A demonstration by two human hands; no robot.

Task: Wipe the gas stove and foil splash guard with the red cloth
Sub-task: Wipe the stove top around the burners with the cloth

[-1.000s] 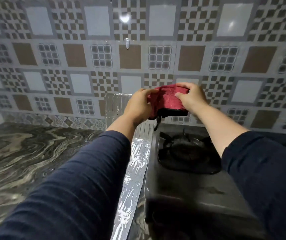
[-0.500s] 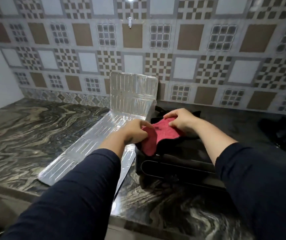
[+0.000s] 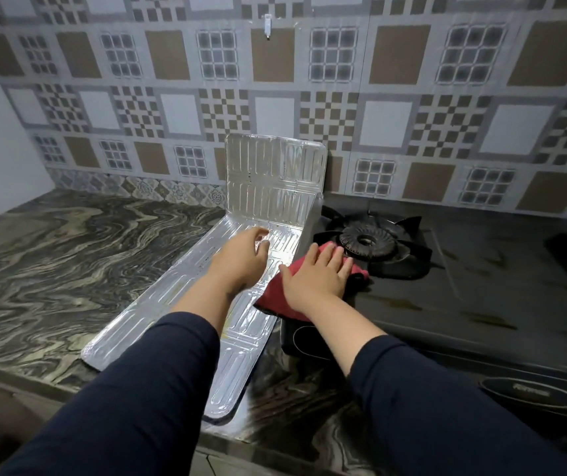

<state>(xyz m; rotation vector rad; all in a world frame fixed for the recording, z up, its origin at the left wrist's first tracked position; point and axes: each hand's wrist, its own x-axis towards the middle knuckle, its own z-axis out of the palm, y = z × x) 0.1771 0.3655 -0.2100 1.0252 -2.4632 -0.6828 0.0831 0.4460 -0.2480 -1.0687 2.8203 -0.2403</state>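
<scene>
Two hands in view. Right hand [image 3: 316, 278]: fingers spread, palm flat on the red cloth [image 3: 277, 297], which lies on the stove's [image 3: 481, 293] left edge beside the burner [image 3: 366, 240]. Left hand [image 3: 242, 257]: loosely curled over the foil guard [image 3: 268, 180], holding nothing; contact unclear.

Right hand [image 3: 316, 276] flat on red cloth [image 3: 277, 297] at gas stove [image 3: 447, 286] edge; left hand [image 3: 241, 259] spread over foil splash guard [image 3: 271, 176].
</scene>
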